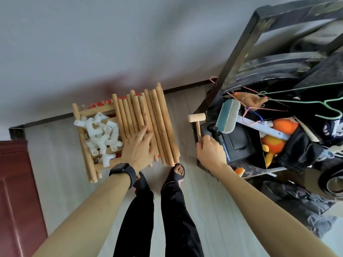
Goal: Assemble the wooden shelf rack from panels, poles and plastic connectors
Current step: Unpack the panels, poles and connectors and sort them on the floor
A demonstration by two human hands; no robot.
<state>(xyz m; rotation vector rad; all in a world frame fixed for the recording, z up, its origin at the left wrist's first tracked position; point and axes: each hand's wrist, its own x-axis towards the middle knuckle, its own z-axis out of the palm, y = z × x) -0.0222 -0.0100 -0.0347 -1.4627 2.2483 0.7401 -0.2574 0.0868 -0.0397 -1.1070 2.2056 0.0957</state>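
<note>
The poles (148, 125) are pale, smooth, matt wood, and so is the little hammer (197, 123). The pipe joints (101, 135) are white, shiny plastic. The floor (185, 201) looks like light, smooth wood boards, and the watch (123, 170) has a black, matt band.

Soft, even daylight, no hard source visible; overall medium-bright, slightly washed out. Wall (92, 43) reads flat grey w/ gentle falloff toward the top corners. Faint reddish blur/shadow on the wall just above the poles (148, 123). Soft shadows only, e.g. under the arms on the floor (194, 210). Strong wide-angle distortion: dark frame (241, 52) at upper right bends, and the arms stretch toward the bottom corners. Slight motion softness over the whole frame; left hand (138, 151) and right hand (210, 151) a bit smeared. Dark clutter at right edge loses detail. No glare.
</note>
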